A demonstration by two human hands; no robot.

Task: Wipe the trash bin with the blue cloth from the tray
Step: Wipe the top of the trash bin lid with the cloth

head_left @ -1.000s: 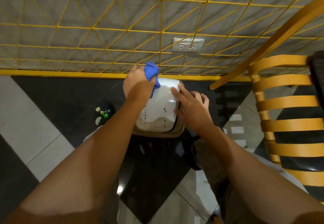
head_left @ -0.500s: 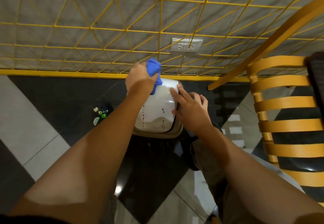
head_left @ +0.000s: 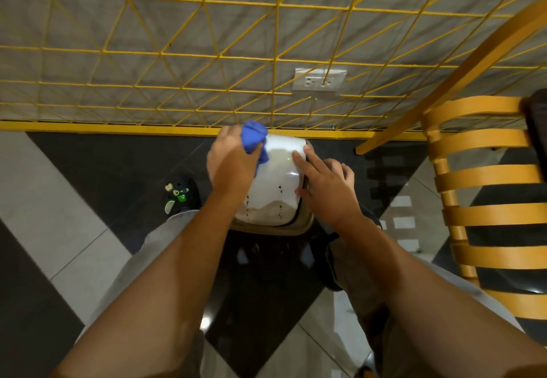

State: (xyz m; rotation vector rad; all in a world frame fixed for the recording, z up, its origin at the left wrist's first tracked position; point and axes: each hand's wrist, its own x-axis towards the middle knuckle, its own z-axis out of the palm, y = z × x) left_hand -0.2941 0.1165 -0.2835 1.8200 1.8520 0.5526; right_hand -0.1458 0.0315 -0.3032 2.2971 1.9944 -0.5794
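Note:
A small trash bin with a white domed lid and a brown rim stands on the floor by the wall, straight below me. My left hand grips a bunched blue cloth and holds it against the lid's far left corner. My right hand rests on the lid's right edge, index finger stretched along it and the other fingers draped over the rim. The bin's body is hidden under the lid and my arms.
A yellow wire grid covers the grey wall behind the bin, with a power socket on it. An orange slatted chair stands close on the right. My shoe is left of the bin on the black-and-grey tiled floor.
My left hand has slid the blue cloth a little along the far left corner of the lid. My right hand has stayed on the lid's right edge.

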